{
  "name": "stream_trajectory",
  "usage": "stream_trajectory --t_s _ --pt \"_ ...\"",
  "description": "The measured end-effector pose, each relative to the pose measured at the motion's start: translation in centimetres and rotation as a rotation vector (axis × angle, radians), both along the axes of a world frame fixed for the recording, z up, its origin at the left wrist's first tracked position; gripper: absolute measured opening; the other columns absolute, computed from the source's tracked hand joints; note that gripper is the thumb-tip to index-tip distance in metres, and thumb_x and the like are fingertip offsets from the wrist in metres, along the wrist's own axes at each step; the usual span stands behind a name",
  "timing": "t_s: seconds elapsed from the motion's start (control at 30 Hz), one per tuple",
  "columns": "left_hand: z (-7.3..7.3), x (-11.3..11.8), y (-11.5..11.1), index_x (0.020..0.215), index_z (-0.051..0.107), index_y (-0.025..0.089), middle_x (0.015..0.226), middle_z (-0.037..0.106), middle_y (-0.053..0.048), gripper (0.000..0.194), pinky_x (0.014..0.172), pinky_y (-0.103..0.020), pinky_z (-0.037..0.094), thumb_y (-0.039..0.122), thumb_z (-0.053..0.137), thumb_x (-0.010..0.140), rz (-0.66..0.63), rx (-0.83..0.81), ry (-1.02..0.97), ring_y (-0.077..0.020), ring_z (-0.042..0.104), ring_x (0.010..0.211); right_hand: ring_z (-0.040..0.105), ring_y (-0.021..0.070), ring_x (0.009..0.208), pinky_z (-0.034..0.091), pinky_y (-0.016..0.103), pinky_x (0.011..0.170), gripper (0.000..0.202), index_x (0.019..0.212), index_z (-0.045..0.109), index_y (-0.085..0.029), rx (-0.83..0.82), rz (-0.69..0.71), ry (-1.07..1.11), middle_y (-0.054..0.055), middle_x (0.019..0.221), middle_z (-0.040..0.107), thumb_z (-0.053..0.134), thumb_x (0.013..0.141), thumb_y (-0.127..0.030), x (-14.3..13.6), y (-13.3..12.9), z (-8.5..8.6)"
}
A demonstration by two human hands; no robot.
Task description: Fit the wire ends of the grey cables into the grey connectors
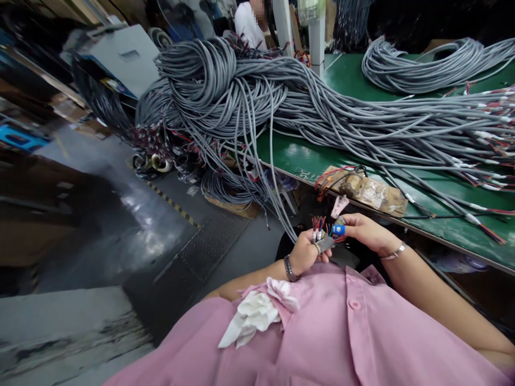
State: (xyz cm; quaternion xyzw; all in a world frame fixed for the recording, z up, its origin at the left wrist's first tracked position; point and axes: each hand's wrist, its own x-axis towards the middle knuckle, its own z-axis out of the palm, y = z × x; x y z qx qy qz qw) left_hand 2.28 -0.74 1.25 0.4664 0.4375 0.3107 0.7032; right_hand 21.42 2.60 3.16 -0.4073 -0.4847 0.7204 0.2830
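Close in front of the pink shirt, my left hand (303,253) is closed round the stripped ends of grey cables. Their thin coloured wires (317,221) stick up from the fist, with white bands below them. A grey wrap (324,245) covers the left thumb. My right hand (369,234) meets it from the right, its thumb and forefinger pinched together at the loose thin wires. Something blue with a pale spot (338,230) sits at those right fingertips; whether it is a finger wrap or a held piece I cannot tell. The exact wire between the fingers is hidden.
Grey cables (322,102) lie heaped along the green table (287,153), some hanging over its edge. A taped wooden block (370,193) and a pink clip (340,206) are at the near edge. More coiled cables (233,185) lie below. Another person (249,24) is behind the table.
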Motion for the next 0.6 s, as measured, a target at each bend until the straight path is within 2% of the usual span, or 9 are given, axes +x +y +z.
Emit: stream_trajectory --t_s 0.13,0.2,0.27,0.37,0.43,0.53,0.6 --pt "-0.1 -0.1 0.3 0.063 0.058 0.011 0.056 0.063 -0.005 0.031 0.041 -0.018 0.037 0.039 0.065 0.074 -0.266 -0.012 0.057 -0.0107 0.058 0.044 0.052 0.0105 0.059 0.042 0.024 0.057 0.028 0.075 0.064 -0.013 0.135 0.092 -0.124 0.000 0.068 0.062 0.069 0.074 -0.040 -0.6 -0.3 0.0" --pt "-0.2 -0.1 0.5 0.061 0.059 0.011 0.053 0.062 -0.005 0.032 0.042 -0.019 0.037 0.039 0.065 0.075 -0.330 -0.027 0.072 -0.0110 0.058 0.043 0.052 0.0110 0.060 0.041 0.024 0.056 0.029 0.077 0.066 -0.013 0.197 0.102 -0.165 0.001 0.070 0.063 0.068 0.074 -0.042 -0.9 -0.5 -0.2" --pt "-0.2 0.0 0.6 0.064 0.059 0.011 0.052 0.062 -0.004 0.032 0.041 -0.019 0.037 0.041 0.065 0.074 -0.295 -0.053 0.063 -0.0114 0.058 0.042 0.052 0.0109 0.059 0.042 0.024 0.056 0.032 0.078 0.065 -0.013 0.197 0.052 -0.158 0.000 0.069 0.062 0.067 0.074 -0.045 -1.0 -0.7 -0.4" --pt "-0.5 0.0 0.7 0.067 0.059 0.011 0.054 0.063 -0.005 0.035 0.038 -0.019 0.034 0.045 0.064 0.074 -0.148 -0.091 0.019 -0.0116 0.057 0.040 0.054 0.0116 0.063 0.044 0.025 0.061 0.037 0.082 0.063 -0.014 0.152 -0.058 -0.115 0.001 0.072 0.062 0.061 0.080 -0.051 -0.6 -1.2 -0.6" --pt "-0.9 0.0 0.7 0.066 0.059 0.011 0.055 0.062 -0.005 0.036 0.037 -0.019 0.033 0.046 0.064 0.073 -0.050 -0.096 -0.024 -0.0113 0.057 0.040 0.057 0.0134 0.070 0.046 0.027 0.065 0.039 0.089 0.063 -0.015 0.110 -0.084 -0.083 0.004 0.081 0.064 0.057 0.082 -0.053 -0.2 -1.7 -0.9" --pt "-1.4 0.2 0.7 0.070 0.059 0.012 0.057 0.063 -0.004 0.035 0.038 -0.018 0.034 0.046 0.066 0.072 0.058 -0.099 -0.080 -0.0117 0.058 0.043 0.058 0.0154 0.077 0.047 0.028 0.067 0.037 0.097 0.062 -0.016 0.112 -0.125 -0.053 0.006 0.091 0.065 0.066 0.077 -0.048 -0.5 -2.9 -1.5" --pt "-1.7 0.3 0.7 0.072 0.059 0.012 0.059 0.065 -0.005 0.037 0.039 -0.019 0.035 0.048 0.065 0.073 0.085 -0.104 -0.100 -0.0121 0.059 0.044 0.057 0.0149 0.074 0.047 0.029 0.067 0.032 0.094 0.061 -0.018 0.156 -0.257 -0.034 0.004 0.084 0.064 0.068 0.076 -0.043 -1.3 -3.7 -1.8"
